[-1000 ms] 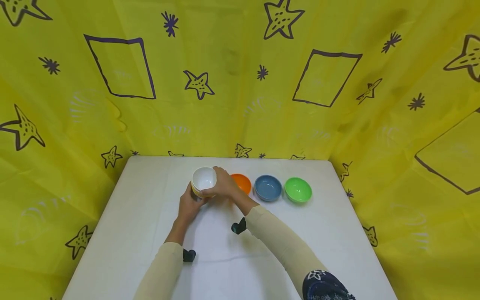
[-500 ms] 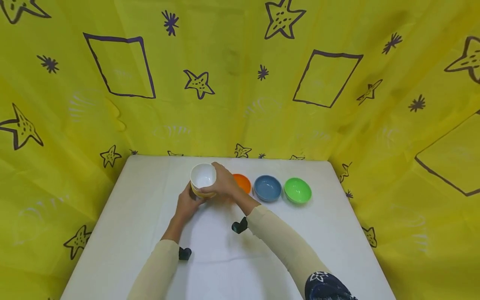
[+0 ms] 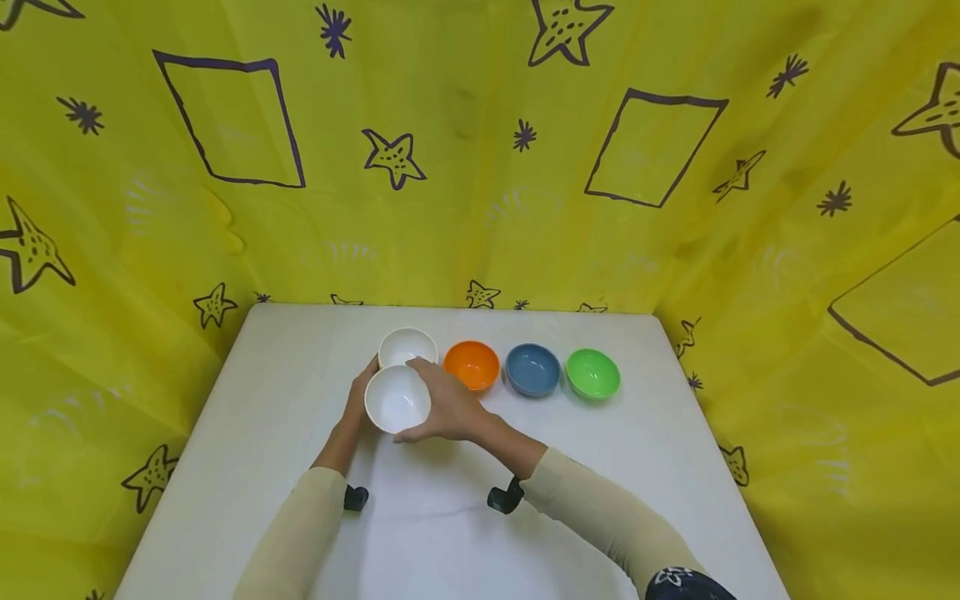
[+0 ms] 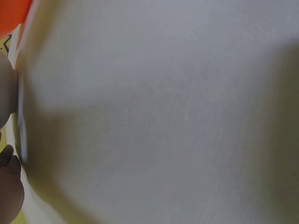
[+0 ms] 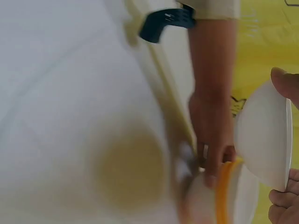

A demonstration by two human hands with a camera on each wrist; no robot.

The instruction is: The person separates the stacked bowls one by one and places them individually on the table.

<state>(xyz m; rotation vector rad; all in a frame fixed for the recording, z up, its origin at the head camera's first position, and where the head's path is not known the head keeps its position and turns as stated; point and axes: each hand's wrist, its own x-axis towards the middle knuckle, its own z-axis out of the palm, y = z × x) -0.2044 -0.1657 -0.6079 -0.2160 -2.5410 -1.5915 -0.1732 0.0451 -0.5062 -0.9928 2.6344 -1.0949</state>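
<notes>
My right hand (image 3: 450, 408) grips a white bowl (image 3: 397, 400) by its rim, thumb on one side and fingers on the other. In the right wrist view this bowl (image 5: 264, 135) is off the stack, raised above the table. Behind it, my left hand (image 3: 362, 396) holds a stack of bowls, with another white bowl (image 3: 407, 343) on top. A yellow-orange bowl rim (image 5: 225, 196) shows in that stack in the right wrist view. Only fingertips (image 4: 10, 191) and part of a pale bowl (image 4: 5, 88) enter the left wrist view.
An orange bowl (image 3: 472, 365), a blue bowl (image 3: 533, 370) and a green bowl (image 3: 593, 374) stand in a row to the right of the stack. The table (image 3: 450, 542) has a white cover. Yellow patterned cloth (image 3: 465, 225) encloses its back and sides.
My right hand has lifted the top white bowl off the stack and drawn it toward me, uncovering another white bowl. My left hand has stayed at the stack.
</notes>
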